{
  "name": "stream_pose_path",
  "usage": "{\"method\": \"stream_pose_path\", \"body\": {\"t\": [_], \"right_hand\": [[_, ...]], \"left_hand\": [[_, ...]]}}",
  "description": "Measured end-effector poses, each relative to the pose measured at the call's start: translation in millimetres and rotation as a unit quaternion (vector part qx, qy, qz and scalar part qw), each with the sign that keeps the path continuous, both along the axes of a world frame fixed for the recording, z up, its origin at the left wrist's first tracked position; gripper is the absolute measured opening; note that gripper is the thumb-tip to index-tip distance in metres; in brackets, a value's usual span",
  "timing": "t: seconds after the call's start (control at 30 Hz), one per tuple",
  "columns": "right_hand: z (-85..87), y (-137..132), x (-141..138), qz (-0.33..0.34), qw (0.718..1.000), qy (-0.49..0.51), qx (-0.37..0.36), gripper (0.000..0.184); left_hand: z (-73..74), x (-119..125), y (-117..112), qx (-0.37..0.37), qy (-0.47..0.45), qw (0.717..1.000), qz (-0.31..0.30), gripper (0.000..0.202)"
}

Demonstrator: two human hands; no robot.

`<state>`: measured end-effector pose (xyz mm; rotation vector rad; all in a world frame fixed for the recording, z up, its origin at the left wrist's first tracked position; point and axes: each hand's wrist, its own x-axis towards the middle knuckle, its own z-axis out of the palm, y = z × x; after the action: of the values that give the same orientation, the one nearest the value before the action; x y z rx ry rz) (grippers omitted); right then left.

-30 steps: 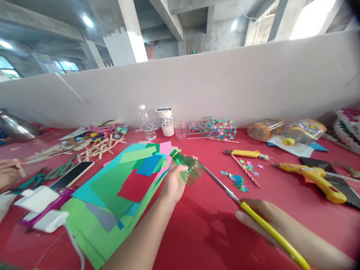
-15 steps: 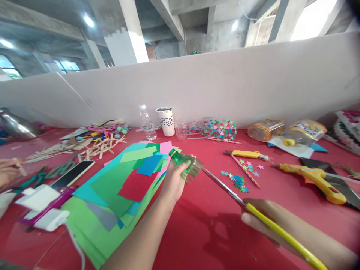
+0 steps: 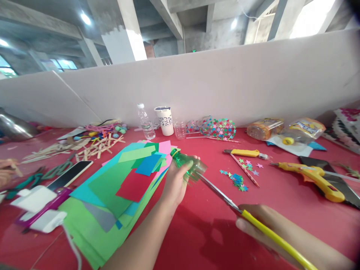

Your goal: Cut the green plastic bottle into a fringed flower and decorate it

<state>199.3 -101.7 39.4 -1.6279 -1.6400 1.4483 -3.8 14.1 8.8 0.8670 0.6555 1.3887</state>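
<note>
My left hand [image 3: 176, 183] is wrapped round the top half of a green plastic bottle [image 3: 188, 165], held on its side above the red table [image 3: 213, 232], cap end pointing left. My right hand [image 3: 257, 225] grips yellow-handled scissors [image 3: 247, 217]. Their long metal blades reach up and left, and the tips touch the bottle's cut open end. A pile of coloured paper sheets [image 3: 118, 187] lies just left of my left hand.
A yellow glue gun [image 3: 315, 178], a yellow utility knife [image 3: 244, 153], a pencil [image 3: 244, 170] and loose paper stars [image 3: 237, 180] lie at right. A water bottle [image 3: 145, 122] and a white cup [image 3: 165, 120] stand by the grey partition. Craft sticks [image 3: 92, 146] and another person's hand [image 3: 7, 172] are at left.
The scissors' tips have come back to the bottle's open end after drawing slightly away half a second ago. My left hand has turned the bottle a little.
</note>
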Motion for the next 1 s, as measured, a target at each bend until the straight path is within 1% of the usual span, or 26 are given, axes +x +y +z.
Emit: {"method": "stream_pose_path", "body": {"t": [0.13, 0.23, 0.37, 0.5, 0.63, 0.73, 0.9, 1.0], "right_hand": [[-1.4, -2, -3, 0.014, 0.998, -0.057, 0.012, 0.052], [-3.7, -2, -2, 0.019, 0.998, -0.055, 0.036, 0.056], [-6.9, -3, -3, 0.006, 0.997, -0.068, 0.037, 0.058], [-10.0, -6, -4, -0.009, 0.996, -0.065, 0.054, 0.057], [-12.2, -8, -5, -0.02, 0.996, -0.072, 0.055, 0.057], [-10.5, -6, -5, -0.018, 0.996, -0.061, 0.068, 0.057], [-3.5, -1, -3, 0.012, 0.996, -0.053, 0.069, 0.054], [-2.5, -1, -2, 0.006, 0.996, -0.051, 0.077, 0.054]], "left_hand": [[2.6, 3, -4, -0.006, -0.011, 1.0, -0.005, 0.019], [2.5, 4, -5, -0.014, -0.01, 1.0, -0.007, 0.021], [2.3, 4, -6, -0.01, -0.005, 1.0, -0.017, 0.019], [3.5, 4, -8, -0.016, 0.004, 1.0, -0.017, 0.019], [5.1, 5, -11, -0.023, 0.016, 0.999, -0.02, 0.018], [5.8, 5, -12, -0.022, 0.018, 0.999, -0.026, 0.014], [5.2, 5, -12, -0.017, 0.018, 0.999, -0.042, 0.009], [4.2, 5, -12, -0.015, 0.018, 0.999, -0.042, 0.009]]}}
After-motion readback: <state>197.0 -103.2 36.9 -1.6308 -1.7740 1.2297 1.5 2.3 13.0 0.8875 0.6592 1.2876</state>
